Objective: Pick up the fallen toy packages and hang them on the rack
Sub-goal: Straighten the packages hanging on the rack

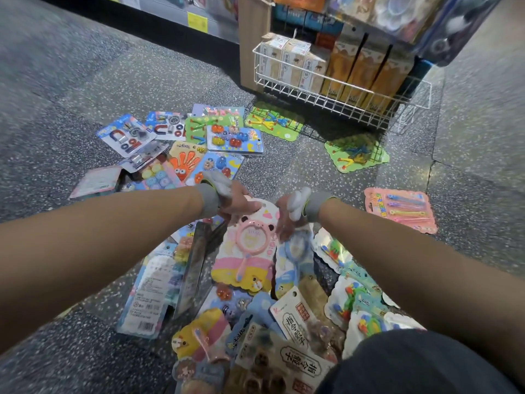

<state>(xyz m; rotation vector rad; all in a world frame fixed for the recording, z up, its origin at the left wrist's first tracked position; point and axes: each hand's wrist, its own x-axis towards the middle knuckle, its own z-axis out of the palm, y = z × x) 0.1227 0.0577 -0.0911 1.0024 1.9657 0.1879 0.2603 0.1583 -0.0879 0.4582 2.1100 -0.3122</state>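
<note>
Where your knee (420, 362) fills the near right corner, fallen packages (287, 317) lie heaped on the speckled floor (85, 81). Just beyond them, the pink magnifier package (250, 251) lies over the heap's far part. Your left hand (238, 203) curls its fingers round the top edge. Your right hand (285, 220) lays its fingers down the right edge, and blur hides whether they pinch it. Farther off, magnet packages (126, 135) lie to the left and green packages (272, 122) by the rack's white wire basket (341, 92).
</note>
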